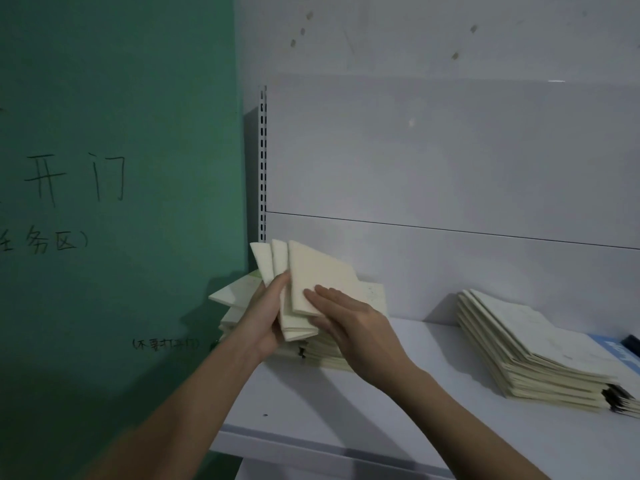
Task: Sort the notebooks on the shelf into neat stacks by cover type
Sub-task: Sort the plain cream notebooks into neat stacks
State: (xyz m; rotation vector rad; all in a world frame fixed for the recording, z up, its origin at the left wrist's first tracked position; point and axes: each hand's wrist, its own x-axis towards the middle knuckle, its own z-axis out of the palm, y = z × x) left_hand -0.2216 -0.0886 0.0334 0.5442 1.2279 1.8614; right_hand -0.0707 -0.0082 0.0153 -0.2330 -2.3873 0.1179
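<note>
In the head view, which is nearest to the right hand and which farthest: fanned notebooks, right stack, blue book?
From the right hand:
1. Fanned notebooks: touching its fingers, held up on the left.
2. Right stack: on the shelf, further right.
3. Blue book: far right edge.

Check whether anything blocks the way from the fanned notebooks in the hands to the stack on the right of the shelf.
Nothing visible does. The left hand grips the fanned notebooks, with the right hand laid on them, over the left pile. The white shelf between there and the right stack shows bare surface only.
</note>
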